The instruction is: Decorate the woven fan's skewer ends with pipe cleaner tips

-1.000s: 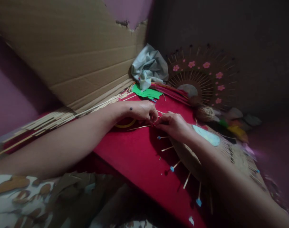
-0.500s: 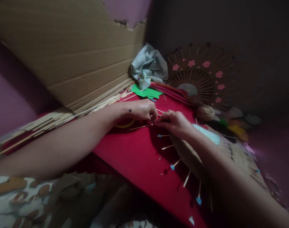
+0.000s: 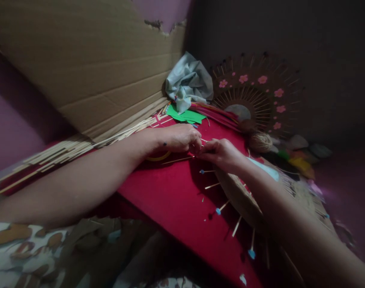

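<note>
Over the red table surface [image 3: 170, 192], my left hand [image 3: 187, 139] is closed, its fingertips pinched together. My right hand [image 3: 220, 153] meets it from the right, also with thumb and fingers pressed together. Whatever is between the fingertips is too small to name. A thin stick [image 3: 178, 161] reaches left from just below the fingertips; whether either hand grips it is unclear. Beneath my right forearm lies a round brown piece [image 3: 238, 194] with sticks pointing outward, some tipped in blue [image 3: 251, 254]. A yellow ring [image 3: 158, 157] is partly hidden under my left wrist.
Long pale sticks [image 3: 65, 150] lie along the cardboard [image 3: 110, 60] at left. Green paper [image 3: 187, 116] and a crumpled grey-blue cloth [image 3: 190, 80] are at the back. A twine ball [image 3: 260, 142] sits near a round flower-decorated piece [image 3: 262, 80] at right.
My left hand has shifted very slightly right, its fingers still close to those of my right hand. My right forearm has moved a little, showing more of the brown piece.
</note>
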